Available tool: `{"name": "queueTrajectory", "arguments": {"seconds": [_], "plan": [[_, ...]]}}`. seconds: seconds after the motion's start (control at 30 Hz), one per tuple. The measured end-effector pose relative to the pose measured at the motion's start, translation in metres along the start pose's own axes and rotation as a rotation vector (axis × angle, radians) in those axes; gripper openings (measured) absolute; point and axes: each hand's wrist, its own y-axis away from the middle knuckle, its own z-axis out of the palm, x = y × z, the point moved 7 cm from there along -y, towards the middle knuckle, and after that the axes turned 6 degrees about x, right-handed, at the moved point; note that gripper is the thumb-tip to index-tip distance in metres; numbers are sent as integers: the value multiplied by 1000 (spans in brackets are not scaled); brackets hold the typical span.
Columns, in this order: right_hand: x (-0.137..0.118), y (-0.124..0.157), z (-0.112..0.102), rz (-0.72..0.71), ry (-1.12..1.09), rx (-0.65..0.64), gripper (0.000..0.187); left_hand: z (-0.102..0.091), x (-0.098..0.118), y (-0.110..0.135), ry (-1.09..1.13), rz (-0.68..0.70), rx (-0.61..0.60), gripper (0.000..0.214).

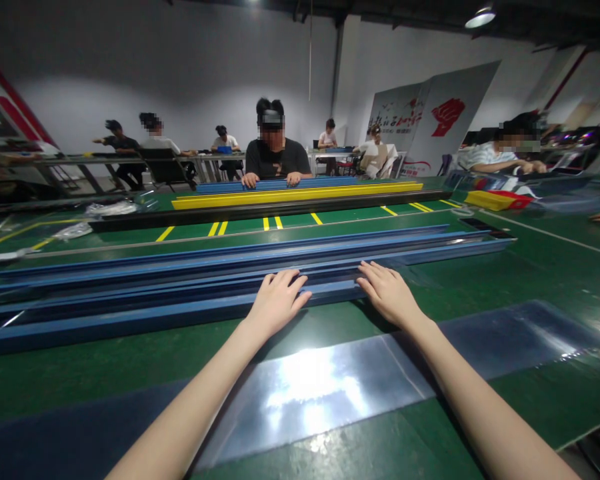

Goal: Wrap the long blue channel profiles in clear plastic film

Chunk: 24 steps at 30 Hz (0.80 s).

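Observation:
Several long blue plastic strips (180, 280) lie side by side across the green table (530, 267), running left to right. My left hand (279, 300) rests on the nearest strips with its fingers stretched flat. My right hand (387, 290) lies flat on the same strips a little to the right, fingers spread. Neither hand holds anything. A long clear plastic sleeve (330, 387) lies flat on the table under my forearms, shining under the lamp.
Across the table a person in a black shirt (275, 157) rests both hands on blue strips behind a yellow strip (295, 195) and a black strip (260, 212). Crumpled plastic wrap (110, 209) lies at the left. More people sit at tables behind and at the right.

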Motion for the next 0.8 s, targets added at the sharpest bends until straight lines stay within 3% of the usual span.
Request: {"name": "queueTrajectory", "arguments": {"seconds": [0.27, 0.47, 0.6, 0.8], "plan": [[-25, 1, -4, -68, 6, 31, 48, -6, 1, -2, -36, -82, 8, 36], [-44, 3, -6, -205, -28, 15, 49, -1, 14, 0, -2, 44, 16, 37], [-43, 2, -8, -242, -22, 25, 47, 2, 17, 1, -22, 78, 22, 37], [-24, 0, -13, -180, 39, 67, 44, -3, 12, -1, -43, 5, -5, 38]]}}
